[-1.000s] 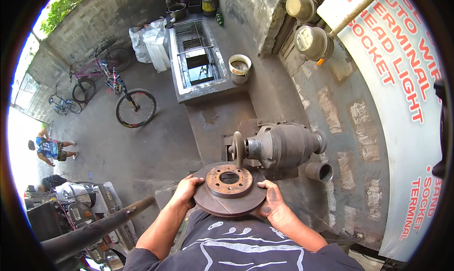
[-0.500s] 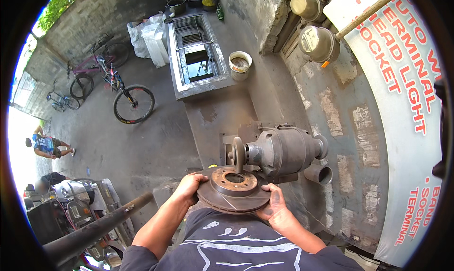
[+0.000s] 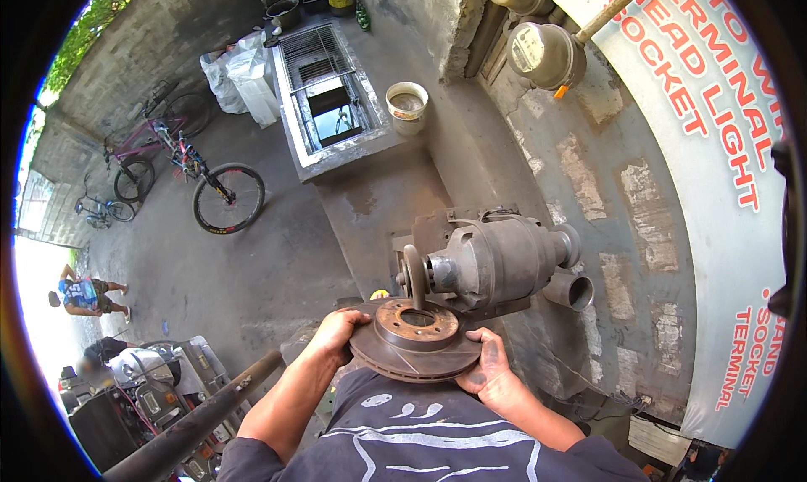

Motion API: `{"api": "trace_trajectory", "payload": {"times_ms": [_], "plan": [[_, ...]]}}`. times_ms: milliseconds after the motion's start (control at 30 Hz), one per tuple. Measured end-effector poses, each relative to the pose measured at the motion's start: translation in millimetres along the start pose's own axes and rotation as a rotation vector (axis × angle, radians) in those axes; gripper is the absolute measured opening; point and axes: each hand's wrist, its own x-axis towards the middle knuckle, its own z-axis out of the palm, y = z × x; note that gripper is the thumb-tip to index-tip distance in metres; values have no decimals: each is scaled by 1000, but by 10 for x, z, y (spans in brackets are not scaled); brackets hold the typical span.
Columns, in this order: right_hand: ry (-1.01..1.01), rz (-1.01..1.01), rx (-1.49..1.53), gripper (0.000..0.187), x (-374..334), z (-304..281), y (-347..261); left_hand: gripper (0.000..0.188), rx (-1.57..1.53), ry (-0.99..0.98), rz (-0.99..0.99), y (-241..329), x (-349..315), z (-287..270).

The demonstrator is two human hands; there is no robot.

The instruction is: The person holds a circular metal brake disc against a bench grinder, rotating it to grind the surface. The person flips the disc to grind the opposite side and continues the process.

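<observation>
A white bucket (image 3: 408,105) stands far off beside a grated metal trough (image 3: 329,104). To the left, a dark bicycle (image 3: 181,175) leans near a smaller one (image 3: 101,210). White sacks (image 3: 239,74) slump by the far wall. A rusty pipe (image 3: 193,427) lies near left.

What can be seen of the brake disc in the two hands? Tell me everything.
The brake disc is a round, heavy-looking metal plate, grey on its outer ring and rusty brown on the raised hub, which has a centre hole and small bolt holes around it. It is held roughly flat, slightly tilted, in front of the person's chest. The left hand grips its left rim and the right hand its right rim. The wheel of the bench grinder stands just above the hub; whether they touch cannot be told.
</observation>
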Motion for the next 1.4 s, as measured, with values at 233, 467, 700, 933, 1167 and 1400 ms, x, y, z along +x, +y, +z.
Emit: {"api": "trace_trajectory", "payload": {"times_ms": [233,467,700,933,1167,1400], "plan": [[50,31,-42,49,-97,120,26,10,60,63,22,70,-238,-14],[6,21,14,52,-150,-22,-66,74,18,15,33,-103,-165,18],[-18,31,-15,47,-117,14,14,91,42,115,71,-58,-395,2],[4,14,48,49,-184,-111,-81,47,81,22,20,-45,-124,151],[23,7,33,49,-203,-66,-56,14,107,-14,-52,72,-95,186],[34,-28,74,52,-129,-114,-64,13,103,-27,-86,62,13,223]]}}
